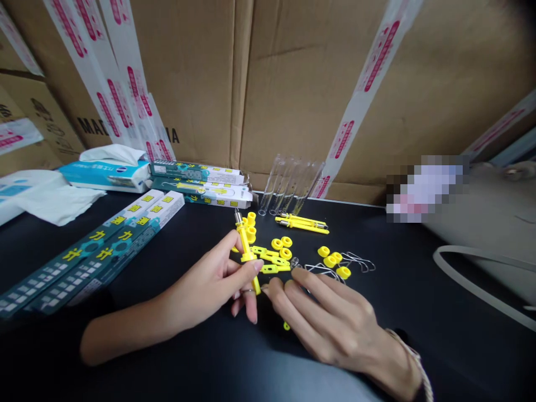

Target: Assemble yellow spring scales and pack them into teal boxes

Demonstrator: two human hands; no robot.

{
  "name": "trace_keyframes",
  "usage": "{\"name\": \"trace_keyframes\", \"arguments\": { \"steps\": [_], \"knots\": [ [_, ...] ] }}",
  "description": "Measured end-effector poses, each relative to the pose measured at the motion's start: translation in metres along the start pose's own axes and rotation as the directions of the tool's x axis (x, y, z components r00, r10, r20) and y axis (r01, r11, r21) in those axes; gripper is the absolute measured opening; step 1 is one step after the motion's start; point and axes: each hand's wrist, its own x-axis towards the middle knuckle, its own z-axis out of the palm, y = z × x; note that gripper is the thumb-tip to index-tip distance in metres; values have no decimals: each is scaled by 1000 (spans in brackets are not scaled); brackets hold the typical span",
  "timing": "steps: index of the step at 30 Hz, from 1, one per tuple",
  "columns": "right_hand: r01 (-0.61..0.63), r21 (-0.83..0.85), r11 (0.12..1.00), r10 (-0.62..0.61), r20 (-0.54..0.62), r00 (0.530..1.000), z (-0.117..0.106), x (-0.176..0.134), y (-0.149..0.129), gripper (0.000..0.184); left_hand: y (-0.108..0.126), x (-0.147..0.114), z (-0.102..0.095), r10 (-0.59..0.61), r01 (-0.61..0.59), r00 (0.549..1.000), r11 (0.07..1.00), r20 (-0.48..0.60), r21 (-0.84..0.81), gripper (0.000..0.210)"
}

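My left hand point(226, 273) grips a slim yellow plastic rod point(248, 251) between thumb and fingers. The rod stands tilted, with a metal spring point(238, 216) at its upper end. My right hand point(330, 315) is closed in a pinch by the rod's lower end; what its fingertips hold, if anything, is hidden. A small yellow piece point(286, 325) peeks out beneath that hand. Just beyond the hands lie flat yellow plates with holes point(275, 269), yellow ring caps point(285, 253) and bent wire hooks point(322, 271), partly covered by my right fingers.
Several clear tubes point(288, 187) lean against a large cardboard box point(293, 84). Yellow rods with springs point(304, 224) lie before them. More caps point(330, 261) and hooks point(360, 261) are to the right, near a grey bag point(481, 223). Printed boxes point(113, 245) and tissues point(109, 170) lie left.
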Motion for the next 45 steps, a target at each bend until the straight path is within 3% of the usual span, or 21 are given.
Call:
{"name": "trace_keyframes", "arguments": {
  "steps": [18, 45],
  "knots": [
    [44, 2, 999, -44, -7, 999, -4, -1, 1, 43, -2, -3, 0, 9, -10, 1000, 1000, 5, 14, 18],
    [34, -8, 999, -34, 1, 999, -5, 0, -1, 42, 0, -3, 3, -31, 33, 999, 997, 19, -66, 31]
  ]
}}
